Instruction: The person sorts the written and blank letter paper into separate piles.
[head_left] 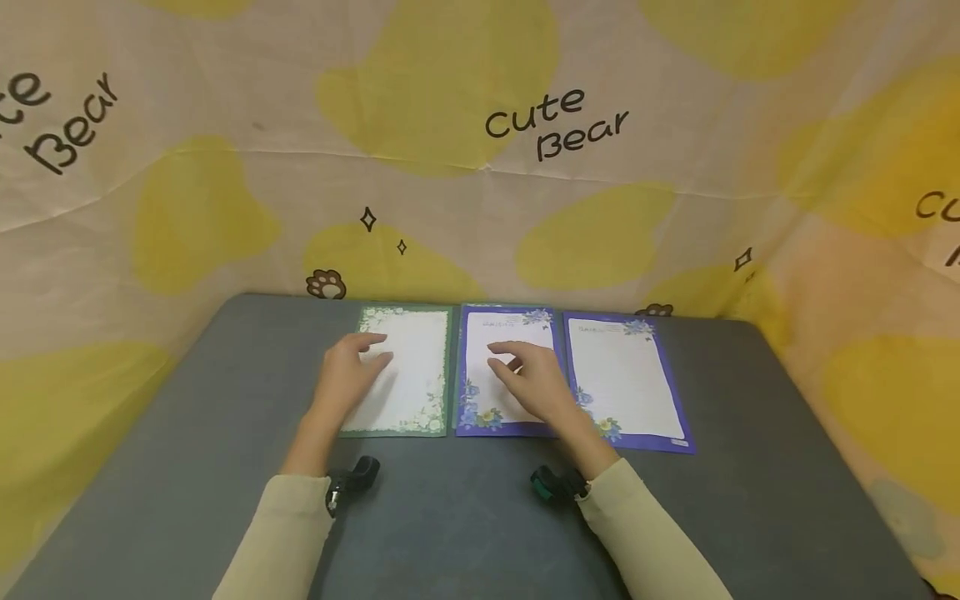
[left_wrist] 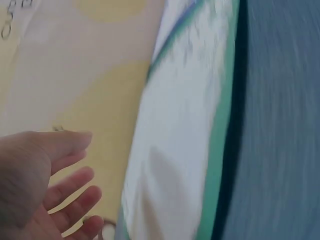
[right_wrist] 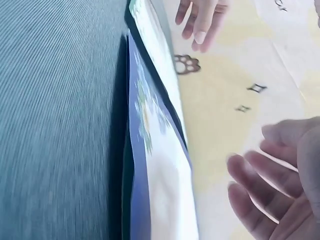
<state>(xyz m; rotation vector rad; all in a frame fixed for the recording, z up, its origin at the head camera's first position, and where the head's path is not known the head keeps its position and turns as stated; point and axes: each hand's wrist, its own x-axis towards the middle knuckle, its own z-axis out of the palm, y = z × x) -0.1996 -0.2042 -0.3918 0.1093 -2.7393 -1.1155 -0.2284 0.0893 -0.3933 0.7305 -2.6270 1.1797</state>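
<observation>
Three sheets of decorated letter paper lie side by side on the grey table. My left hand (head_left: 347, 371) hovers above the left sheet, a green-bordered paper (head_left: 408, 375) with white flowers. Its fingers are loosely bent with nothing between them, as the left wrist view also shows. Over the middle sheet, a purple-bordered paper (head_left: 476, 367) with blue flowers, hangs my right hand (head_left: 532, 379), thumb and fingers apart and holding nothing. A second purple-bordered paper (head_left: 630, 379) lies to the right, slightly turned. In the right wrist view, the relaxed right hand (right_wrist: 280, 180) is beside the papers' edges.
The grey table (head_left: 450, 525) extends in front of and to both sides of the papers. Behind it hangs a cream and yellow cloth (head_left: 420, 100) printed with "Cute Bear". A dark wrist camera (head_left: 360, 479) is strapped on the left wrist, another camera (head_left: 555, 483) on the right.
</observation>
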